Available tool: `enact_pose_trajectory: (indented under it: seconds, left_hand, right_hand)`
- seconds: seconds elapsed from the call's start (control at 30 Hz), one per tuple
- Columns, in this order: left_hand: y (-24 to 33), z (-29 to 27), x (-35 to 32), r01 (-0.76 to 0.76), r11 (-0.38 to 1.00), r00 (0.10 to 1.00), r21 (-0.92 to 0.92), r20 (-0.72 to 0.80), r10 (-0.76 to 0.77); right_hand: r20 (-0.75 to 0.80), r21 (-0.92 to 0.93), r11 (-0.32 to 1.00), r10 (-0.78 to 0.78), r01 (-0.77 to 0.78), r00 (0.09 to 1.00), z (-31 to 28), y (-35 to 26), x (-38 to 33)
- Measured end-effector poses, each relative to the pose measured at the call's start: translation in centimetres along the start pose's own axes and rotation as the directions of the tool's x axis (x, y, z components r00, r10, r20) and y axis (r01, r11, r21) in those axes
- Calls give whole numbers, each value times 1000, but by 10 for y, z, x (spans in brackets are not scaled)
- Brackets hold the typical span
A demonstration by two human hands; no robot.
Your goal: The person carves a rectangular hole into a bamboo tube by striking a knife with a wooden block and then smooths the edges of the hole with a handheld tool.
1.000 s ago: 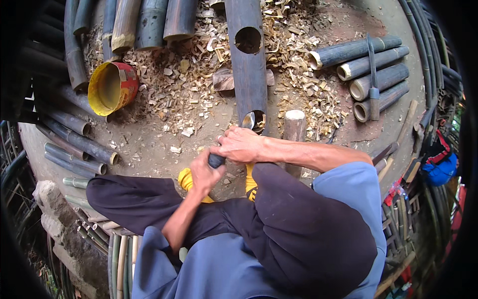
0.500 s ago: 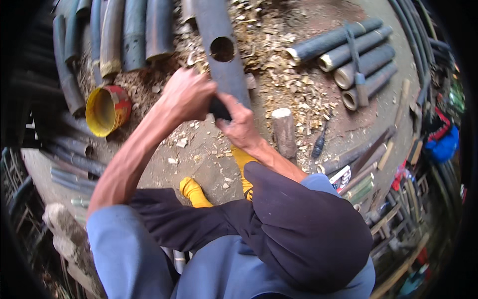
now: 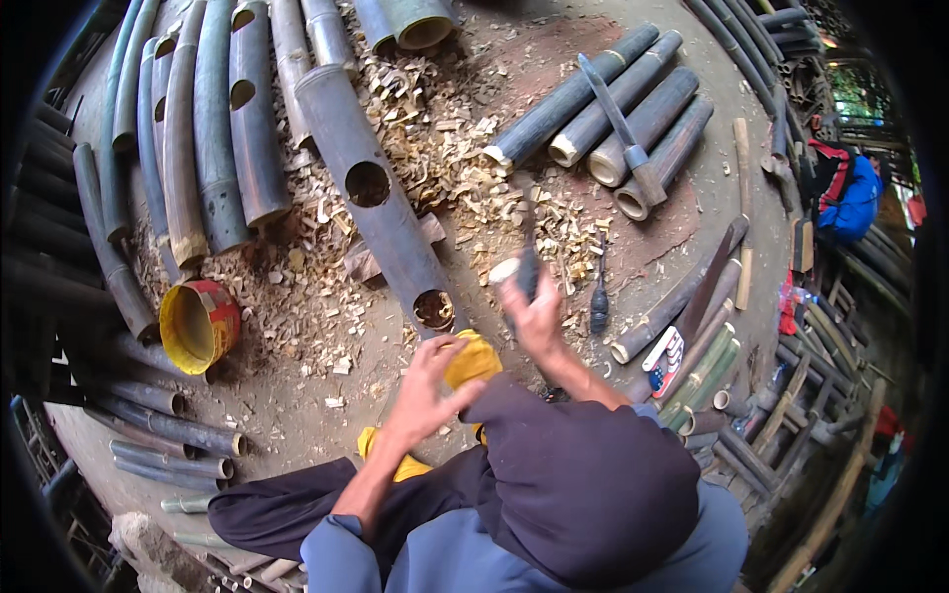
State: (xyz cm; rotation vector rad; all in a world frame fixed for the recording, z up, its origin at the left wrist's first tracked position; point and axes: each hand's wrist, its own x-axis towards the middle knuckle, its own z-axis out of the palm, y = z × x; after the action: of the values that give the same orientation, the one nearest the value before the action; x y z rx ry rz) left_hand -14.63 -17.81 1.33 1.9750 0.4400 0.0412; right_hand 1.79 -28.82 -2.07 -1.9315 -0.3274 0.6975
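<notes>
A thick dark bamboo tube (image 3: 395,237) lies slanting away from my feet, with two round holes cut in its upper side. Wood scraps show inside the nearer hole (image 3: 433,310). My left hand (image 3: 420,390) is open, thumb and fingers apart, just below the tube's near end, beside my yellow-covered foot (image 3: 473,361). To the right of the tube, my right hand (image 3: 539,321) is closed around a black-handled tool (image 3: 529,272). Its narrow blade points away from me and is blurred. Beside that handle shows the pale end of a short wooden billet (image 3: 504,271), partly hidden.
Pale chips (image 3: 316,227) litter the ground. Several bamboo tubes (image 3: 213,138) lie at the left, near a yellow-and-red tin (image 3: 200,326). At the right, a large blade (image 3: 608,104) rests across several cut tubes (image 3: 643,119). Another black-handled tool (image 3: 599,301) lies right of my hand.
My hands have come apart. The left moved off the tube toward me and opened; the right carried the black-handled tool to the right. The nearer hole now shows.
</notes>
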Motion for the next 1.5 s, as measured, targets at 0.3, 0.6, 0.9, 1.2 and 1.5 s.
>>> enact_pose_trajectory:
  seconds: [0.3, 0.6, 0.9, 1.2, 1.5]
  left_hand:
    - [-111, -55, -4, 455, 890, 886, -40, -83, -457]
    - [-127, -88, 59, 292, 937, 943, 194, 106, -316]
    - [-107, -136, 87, 15, 896, 984, 444, 151, -91]
    - [10, -176, -2, 38, 841, 998, 540, 26, -62]
    - [71, -72, -53, -208, 921, 954, 328, -140, 266]
  right_hand:
    - [-265, -690, 712, -81, -130, 961, -80, 111, 63]
    - [-304, -855, 449, -28, -260, 952, -145, 160, -27]
    - [-180, -680, 692, 163, -242, 970, -182, 221, -28]
    - [-459, -110, 943, 232, -314, 857, -144, 156, -47]
    - [-240, -419, 880, -344, 223, 908, -166, 8, -135]
